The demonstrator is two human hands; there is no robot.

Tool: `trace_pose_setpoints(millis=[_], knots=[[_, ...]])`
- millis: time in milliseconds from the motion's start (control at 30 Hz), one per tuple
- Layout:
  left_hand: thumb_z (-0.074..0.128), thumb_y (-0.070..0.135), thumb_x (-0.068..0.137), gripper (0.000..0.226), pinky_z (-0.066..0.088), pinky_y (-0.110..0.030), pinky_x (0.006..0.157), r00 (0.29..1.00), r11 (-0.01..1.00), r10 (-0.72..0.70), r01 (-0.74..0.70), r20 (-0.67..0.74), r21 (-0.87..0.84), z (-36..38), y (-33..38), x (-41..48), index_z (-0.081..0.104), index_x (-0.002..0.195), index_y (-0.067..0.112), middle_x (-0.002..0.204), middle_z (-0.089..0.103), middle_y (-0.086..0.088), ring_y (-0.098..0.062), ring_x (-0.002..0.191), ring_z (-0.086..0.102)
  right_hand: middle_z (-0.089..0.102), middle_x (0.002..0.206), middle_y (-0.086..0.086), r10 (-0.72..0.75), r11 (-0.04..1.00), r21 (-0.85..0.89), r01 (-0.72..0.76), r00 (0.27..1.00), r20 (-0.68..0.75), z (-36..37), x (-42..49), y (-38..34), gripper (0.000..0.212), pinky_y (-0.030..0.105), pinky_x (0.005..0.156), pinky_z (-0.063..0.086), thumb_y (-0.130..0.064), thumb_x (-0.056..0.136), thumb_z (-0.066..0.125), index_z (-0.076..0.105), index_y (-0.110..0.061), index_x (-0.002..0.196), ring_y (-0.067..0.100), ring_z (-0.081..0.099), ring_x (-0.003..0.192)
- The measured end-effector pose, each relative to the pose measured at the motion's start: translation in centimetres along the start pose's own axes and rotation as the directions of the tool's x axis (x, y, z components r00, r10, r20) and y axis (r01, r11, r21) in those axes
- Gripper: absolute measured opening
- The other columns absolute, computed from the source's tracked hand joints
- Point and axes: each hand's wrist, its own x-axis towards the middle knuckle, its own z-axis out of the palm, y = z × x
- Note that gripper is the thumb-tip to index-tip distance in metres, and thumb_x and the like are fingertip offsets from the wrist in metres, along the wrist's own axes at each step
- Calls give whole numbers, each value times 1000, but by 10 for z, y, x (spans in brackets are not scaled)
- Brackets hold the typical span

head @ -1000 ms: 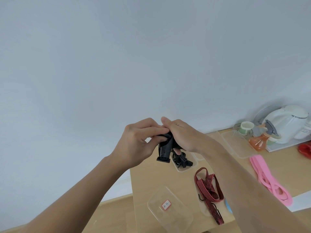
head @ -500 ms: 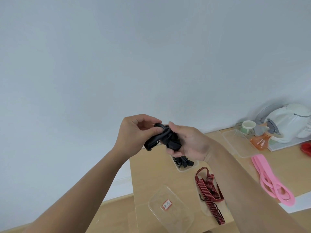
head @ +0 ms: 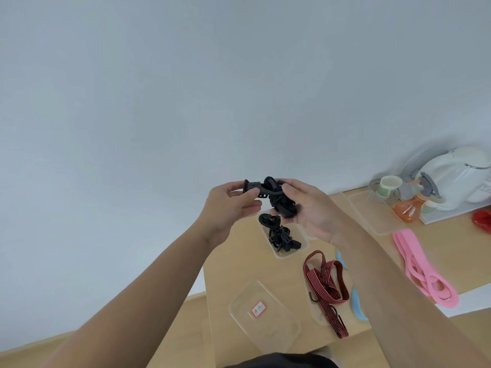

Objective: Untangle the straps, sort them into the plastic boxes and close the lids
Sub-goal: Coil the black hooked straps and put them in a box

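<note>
While the left hand [head: 229, 208] is pinching the buckle [head: 251, 187] of the black strap [head: 282, 207], the right hand [head: 312, 212] is cupping the bunched part, thumb curled over it, with the plastic box [head: 282, 257] at six o'clock below.

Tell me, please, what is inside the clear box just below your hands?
The clear box holds tangled black straps. The black bundle held by the left hand and right hand covers its far end, so that part is hidden.

The only label I can see is a small red-bordered sticker [head: 258, 309] on the clear plastic box [head: 279, 338] at lower centre of the frame; its red marks are too blurred to read.
</note>
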Motion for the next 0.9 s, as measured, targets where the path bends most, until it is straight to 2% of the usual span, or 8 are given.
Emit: trace_pose_setpoints(millis=[233,400,500,633,700,733,800,900], knots=[[58,-1,98,18,60,-31,93,998,990,-32,39,-51,137,29,-51,52,74,106,-3,109,76,-16,-28,102,74,65,116,7,56,968,-231,-97,982,-178,-29,16,56,40,47,91,59,-18,101,59,53,-23,140,23,69,107],[67,16,93,15,57,-40,99,992,953,-127,118,14,280,44,-95,92,75,99,5,105,77,-11,-30,103,73,63,102,-21,2,909,-390,-144,939,-343,-41,36,105,41,24,89,51,-20,100,57,52,-30,139,-3,61,97],[73,28,84,13,59,-35,83,993,827,-113,83,20,556,46,-121,110,72,95,21,94,76,-3,-27,92,72,63,102,-21,-5,852,-486,-193,927,-376,-46,47,129,40,12,79,44,-19,100,58,54,-30,138,6,63,102],[71,34,86,12,53,-40,76,996,600,-71,-8,63,800,47,-137,130,67,90,23,81,69,4,-20,78,61,67,127,-2,-92,654,-716,-245,913,-397,-53,63,154,41,28,90,45,-25,102,56,54,-23,143,21,60,116],[67,34,91,22,52,-45,76,994,522,-55,-48,90,852,49,-139,137,63,83,14,79,63,2,-19,76,56,68,122,6,-167,553,-803,-221,915,-367,-57,69,164,38,36,88,48,-24,102,56,59,-17,140,27,63,110],[65,33,94,25,51,-45,80,993,480,-53,-69,107,875,49,-141,139,64,83,11,84,64,0,-21,80,57,70,116,9,-200,511,-835,-203,917,-345,-59,72,168,35,39,82,51,-22,101,58,63,-15,135,30,65,102],[59,31,100,29,43,-35,95,988,376,-67,-107,142,920,49,-149,139,71,102,4,114,67,-5,-28,103,57,72,98,8,-228,418,-889,-186,926,-300,-62,76,173,27,39,67,52,-21,98,62,70,-14,123,31,64,84],[55,32,104,44,37,-31,108,992,315,-48,-98,120,944,50,-161,134,58,139,6,153,48,-2,-28,133,42,61,64,-2,-288,185,-970,-159,935,-208,-72,84,174,7,32,54,39,-21,91,71,68,-18,86,20,42,65]])
